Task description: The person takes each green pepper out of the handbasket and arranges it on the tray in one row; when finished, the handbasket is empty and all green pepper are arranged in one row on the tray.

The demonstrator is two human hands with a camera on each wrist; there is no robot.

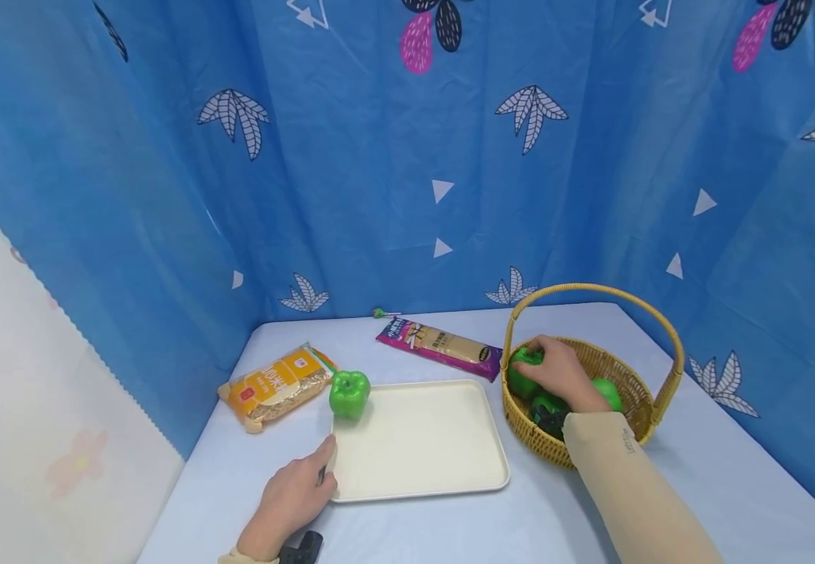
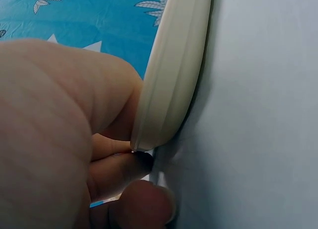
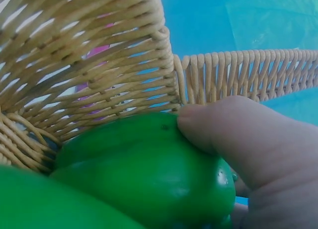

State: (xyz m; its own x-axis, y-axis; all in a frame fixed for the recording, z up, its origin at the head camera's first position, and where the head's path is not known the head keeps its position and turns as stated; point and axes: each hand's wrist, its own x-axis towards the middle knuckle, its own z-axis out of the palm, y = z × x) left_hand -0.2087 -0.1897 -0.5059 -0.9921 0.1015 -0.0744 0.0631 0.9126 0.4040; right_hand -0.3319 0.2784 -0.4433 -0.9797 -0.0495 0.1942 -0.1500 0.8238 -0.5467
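beyond the tray (image 1: 418, 446), white-lettered purple packet (image 1: 443, 350)

"That pepper (image 1: 349, 394) at the far left corner of the tray (image 1: 421, 442) — green?"
"Bright green. Tray's cream, basket (image 1: 540, 448) tan and woven — curtain (image 1: 372, 172) blue, white leaf-and-triangle print."

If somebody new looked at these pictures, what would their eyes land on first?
Probably the tall-handled wicker basket on the table's right side, where the right hand grips a glossy green bell pepper. Next might come the lone green bell pepper at the far left corner of the cream tray mid-table. Behind everything, the bright blue curtain with leaf and triangle prints fills much of the head view.
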